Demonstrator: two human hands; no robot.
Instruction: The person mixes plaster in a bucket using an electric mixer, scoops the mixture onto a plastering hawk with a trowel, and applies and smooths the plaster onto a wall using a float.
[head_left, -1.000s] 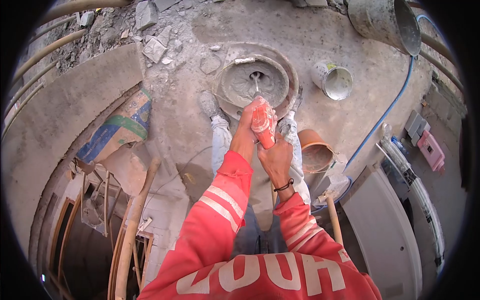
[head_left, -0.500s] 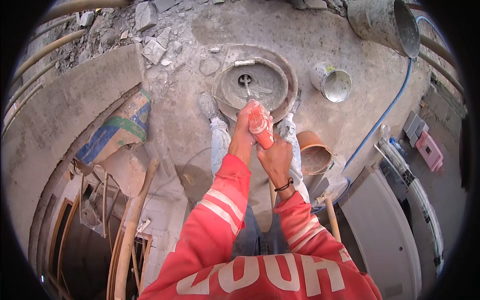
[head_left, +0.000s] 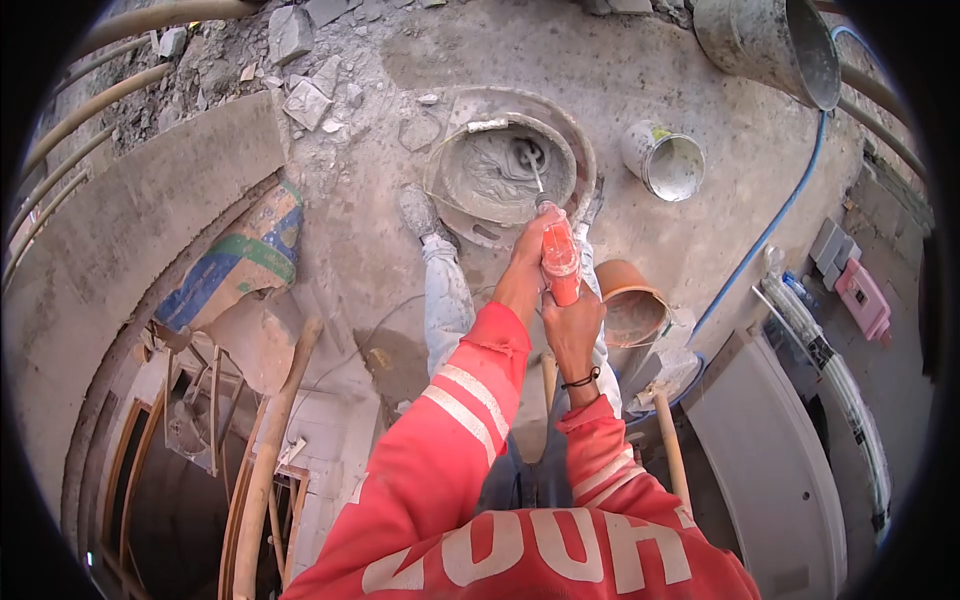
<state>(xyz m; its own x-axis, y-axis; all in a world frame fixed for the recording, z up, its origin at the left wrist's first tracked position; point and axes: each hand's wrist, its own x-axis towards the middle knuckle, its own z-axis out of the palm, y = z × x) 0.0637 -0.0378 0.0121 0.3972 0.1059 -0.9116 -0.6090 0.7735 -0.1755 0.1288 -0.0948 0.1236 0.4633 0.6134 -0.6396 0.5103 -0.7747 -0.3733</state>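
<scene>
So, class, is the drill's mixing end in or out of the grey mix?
In: the shaft runs from the red drill into the bucket, its end sitting in a dark hollow in the grey mix; depth unclear.

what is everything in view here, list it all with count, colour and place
drill: 1, orange-red, in both hands
rod: 1, grey, drill to mix
mix: 1 batch, grey, in mixing bucket
mixing bucket: 1, grey, ahead of feet
tub: 1, grey, around mixing bucket
white bucket: 1, white, right of tub
orange bucket: 1, orange-brown, by right leg
big bucket: 1, grey, upper right
hose: 1, blue, right
sack: 1, brown-blue-green, left
rubble: many, grey, upper left
case: 1, pink, far right
panel: 1, white, lower right
left hand: 1, bare, drill's front
right hand: 1, bare, drill's rear
</scene>
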